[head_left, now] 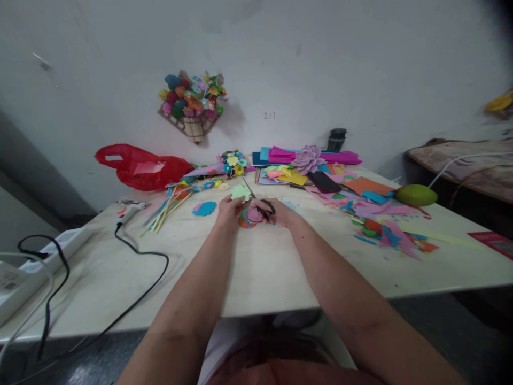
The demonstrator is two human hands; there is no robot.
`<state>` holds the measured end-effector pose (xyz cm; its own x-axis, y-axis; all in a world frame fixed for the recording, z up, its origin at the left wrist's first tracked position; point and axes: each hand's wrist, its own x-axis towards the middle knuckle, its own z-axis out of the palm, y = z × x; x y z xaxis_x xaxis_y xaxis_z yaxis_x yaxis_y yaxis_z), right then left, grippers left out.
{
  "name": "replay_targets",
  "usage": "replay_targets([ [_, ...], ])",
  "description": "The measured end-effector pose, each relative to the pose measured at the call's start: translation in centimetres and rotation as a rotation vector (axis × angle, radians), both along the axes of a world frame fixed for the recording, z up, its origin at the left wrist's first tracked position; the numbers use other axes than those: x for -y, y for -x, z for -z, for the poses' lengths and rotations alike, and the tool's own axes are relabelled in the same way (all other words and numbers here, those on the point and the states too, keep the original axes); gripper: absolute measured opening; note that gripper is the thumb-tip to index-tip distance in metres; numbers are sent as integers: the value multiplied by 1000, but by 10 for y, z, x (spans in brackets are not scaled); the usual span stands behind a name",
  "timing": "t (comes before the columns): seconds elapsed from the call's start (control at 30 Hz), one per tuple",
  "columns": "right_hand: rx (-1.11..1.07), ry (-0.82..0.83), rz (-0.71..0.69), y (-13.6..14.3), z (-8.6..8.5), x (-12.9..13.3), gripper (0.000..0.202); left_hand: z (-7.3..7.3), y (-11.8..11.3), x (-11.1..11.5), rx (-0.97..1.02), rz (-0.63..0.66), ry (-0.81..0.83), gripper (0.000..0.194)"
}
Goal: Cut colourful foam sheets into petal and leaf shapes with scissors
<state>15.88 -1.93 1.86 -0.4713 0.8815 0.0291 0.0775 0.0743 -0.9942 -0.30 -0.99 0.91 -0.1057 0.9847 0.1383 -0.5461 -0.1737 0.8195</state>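
My left hand pinches a pale green paper flower with a scalloped edge. In my right hand is a pair of black-handled scissors, its blades pointing up and away beside the green flower. Whether the blades touch the paper I cannot tell. Below and between both hands, pink and orange paper cutouts lie on the white table, partly covered by the fingers. To the left of my left hand rests a blue scalloped cutout with a bit of pink under it.
A glue gun with a black cord lies left, near a power strip. Behind are a red plastic bag, paper strips and paper flowers. Right stand paper scraps, a phone and a green-yellow fruit-like object.
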Motion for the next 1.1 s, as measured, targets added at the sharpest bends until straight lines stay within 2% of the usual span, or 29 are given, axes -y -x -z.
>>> replay_targets([
  [0.63, -15, 15, 21, 1, 5, -4, 32, 1, 0, -2, -22, -15, -2, 26],
  [0.87, -2, -35, 8, 2, 4, -3, 28, 0, 0, -1, -40, -31, 21, 27],
  [1.1, 24, -9, -22, 1, 3, -1, 28, -3, -1, 1, -40, -69, 37, 26],
])
